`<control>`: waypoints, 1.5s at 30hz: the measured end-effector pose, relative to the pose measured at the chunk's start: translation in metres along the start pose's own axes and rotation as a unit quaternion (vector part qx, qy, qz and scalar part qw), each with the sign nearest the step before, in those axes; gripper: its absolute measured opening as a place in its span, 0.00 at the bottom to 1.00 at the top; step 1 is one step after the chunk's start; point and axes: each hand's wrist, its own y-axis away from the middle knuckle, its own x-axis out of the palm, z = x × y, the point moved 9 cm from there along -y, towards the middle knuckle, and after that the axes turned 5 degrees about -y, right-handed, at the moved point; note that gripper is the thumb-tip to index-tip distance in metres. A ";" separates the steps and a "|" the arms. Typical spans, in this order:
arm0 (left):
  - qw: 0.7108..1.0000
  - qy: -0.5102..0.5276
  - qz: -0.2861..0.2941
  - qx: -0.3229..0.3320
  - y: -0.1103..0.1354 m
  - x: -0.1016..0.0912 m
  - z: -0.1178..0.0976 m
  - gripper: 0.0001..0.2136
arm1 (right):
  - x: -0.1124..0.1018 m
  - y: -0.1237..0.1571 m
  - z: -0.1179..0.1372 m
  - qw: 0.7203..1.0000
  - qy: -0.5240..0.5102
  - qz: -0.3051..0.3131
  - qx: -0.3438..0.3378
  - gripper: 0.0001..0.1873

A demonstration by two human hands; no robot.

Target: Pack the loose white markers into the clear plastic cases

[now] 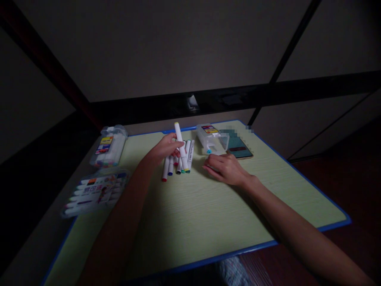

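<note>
My left hand (pixel 168 147) is closed around a white marker with yellow ends (pixel 180 139), held tilted above a loose group of white markers (pixel 170 163). Their coloured ends include red, blue, black and green. To the right, my right hand (pixel 224 167) is closed with its fingers curled, just in front of a clear plastic box (pixel 205 135). A blue-ended marker (pixel 208 151) shows at the box's mouth, close to my right fingers. Whether those fingers grip anything is hidden.
A phone (pixel 239 145) lies right of the clear box, partly pixelated. At the left stand a lidded case of markers (pixel 110 147) and a flatter marker case (pixel 95 192) by the table's edge. The pale green table (pixel 208 222) has a blue rim. Dark panels rise behind it.
</note>
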 end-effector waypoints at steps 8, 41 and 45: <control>1.000 -0.009 0.009 0.002 -0.001 0.003 0.000 0.04 | -0.001 0.000 0.001 1.000 0.004 -0.003 0.003 0.14; 0.999 -0.037 0.024 0.003 0.002 0.013 -0.004 0.04 | 0.016 0.001 0.001 0.997 -0.027 0.070 0.013 0.16; 0.999 -0.037 0.020 0.004 0.003 0.013 -0.005 0.04 | 0.016 0.001 0.002 0.997 -0.026 0.071 0.012 0.16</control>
